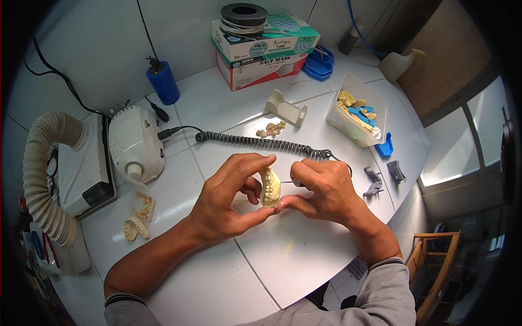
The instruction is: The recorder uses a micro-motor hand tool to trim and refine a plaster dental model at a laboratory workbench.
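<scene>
My left hand (220,201) is closed on a cream dental cast (270,187), gripping it by its edges between thumb and fingers. The cast stands on edge, its row of teeth toward my right. In my right hand (331,190) is a rotary handpiece (297,183), mostly hidden by the curled fingers. Its thin metal tip points left at the cast; whether they touch I cannot tell. My right thumb reaches to the cast's lower edge. Behind the hands, a black coiled cord (261,142) runs from a white control unit (133,144) toward the handpiece.
Left stand a ribbed hose (41,163) and a white box-shaped machine (89,168); near them lies another cast (135,229). Farther back are stacked cartons (261,68), a blue cylinder (162,82) and a white holder (285,110). A plastic tub (356,127) and grey pieces (373,182) sit right.
</scene>
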A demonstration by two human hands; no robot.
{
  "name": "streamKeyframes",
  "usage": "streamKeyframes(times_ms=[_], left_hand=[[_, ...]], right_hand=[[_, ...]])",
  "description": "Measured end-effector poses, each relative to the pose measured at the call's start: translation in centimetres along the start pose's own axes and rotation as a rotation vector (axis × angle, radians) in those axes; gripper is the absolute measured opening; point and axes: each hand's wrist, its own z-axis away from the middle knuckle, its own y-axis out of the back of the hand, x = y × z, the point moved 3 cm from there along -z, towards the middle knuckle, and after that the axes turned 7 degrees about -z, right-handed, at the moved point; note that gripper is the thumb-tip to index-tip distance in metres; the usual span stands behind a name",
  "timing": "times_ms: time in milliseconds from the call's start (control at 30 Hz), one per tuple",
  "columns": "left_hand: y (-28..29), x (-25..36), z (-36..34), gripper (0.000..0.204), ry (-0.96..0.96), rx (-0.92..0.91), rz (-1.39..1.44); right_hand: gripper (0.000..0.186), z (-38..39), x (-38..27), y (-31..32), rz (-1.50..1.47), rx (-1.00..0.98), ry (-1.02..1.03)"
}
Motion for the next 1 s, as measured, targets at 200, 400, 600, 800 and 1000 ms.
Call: streamKeyframes(times_ms=[200,400,600,800,1000], left_hand=[[-0.11,-0.40,0.19,0.089,-0.008,0.023,0.006],[-0.26,-0.71,0.31,0.087,-0.029,0.033,0.019],[-0.18,-0.53,0.29,0.087,-0.036,0.033,-0.015],[-0.13,-0.48,0.27,0.086,-0.042,0.032,-0.030],[-0.08,-0.19,0.16,0.080,-0.027,0.041,-0.036]], right_hand=[[0.056,-0.03,-0.06,0.11,0.034,-0.002,-0.023],[0.056,-0.03,0.00,0.09,0.039,-0.011,-0.049],[0.055,-0.07,-0.12,0.03,0.031,-0.020,-0.047],[0.054,0.02,-0.02,-0.17,0.025,-0.027,-0.053],[0.053,0.09,0.08,-0.26,0.030,-0.027,-0.048]])
